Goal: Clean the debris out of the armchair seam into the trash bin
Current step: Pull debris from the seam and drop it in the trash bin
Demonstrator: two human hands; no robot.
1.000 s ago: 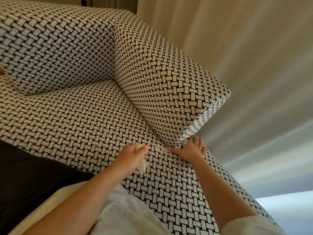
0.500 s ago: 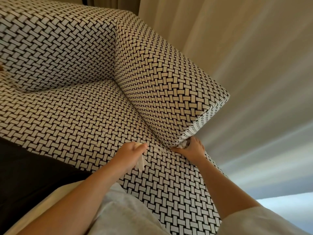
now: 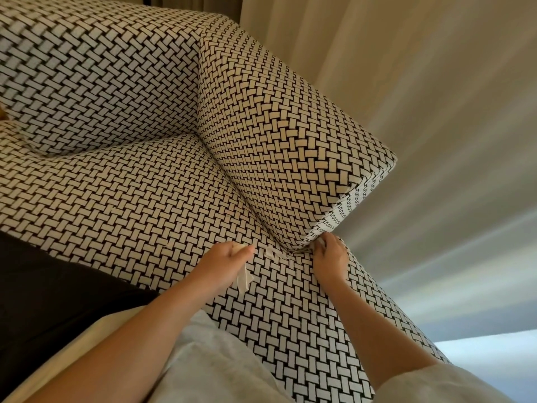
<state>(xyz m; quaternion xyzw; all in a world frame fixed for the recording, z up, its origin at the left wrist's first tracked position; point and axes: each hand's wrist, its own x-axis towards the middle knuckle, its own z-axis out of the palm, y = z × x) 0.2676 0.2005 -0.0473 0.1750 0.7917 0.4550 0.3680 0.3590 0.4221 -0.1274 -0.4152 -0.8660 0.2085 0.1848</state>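
My right grip point(image 3: 329, 257) has changed in the last second; its fingers lay spread flat at the front end of the armchair seam point(image 3: 245, 205) a moment ago, and now they are curled in tight under the corner of the armrest point(image 3: 290, 126), pinched on what looks like a white bit point(image 3: 320, 242) of paper pulled from the gap; I judge that piece is caught, though most of it is hidden by my fingers; my left grip point(image 3: 229, 263) has hardly moved and stays closed round the paper scraps point(image 3: 244, 280) already gathered, one end hanging down below my palm; a loose strip point(image 3: 271, 253) lies on the seat cushion point(image 3: 130, 199) between my two grips, just outside the seam, and a few thin slivers point(image 3: 180, 228) rest farther left on the weave; so the seam's front end looks nearly cleared, but the strip and slivers are not yet picked up, and how much sits deeper along the seam I cannot tell; the trash bin is not in view, so nothing I hold has reached it; the pale curtain point(image 3: 436, 112) hangs beyond the armrest.
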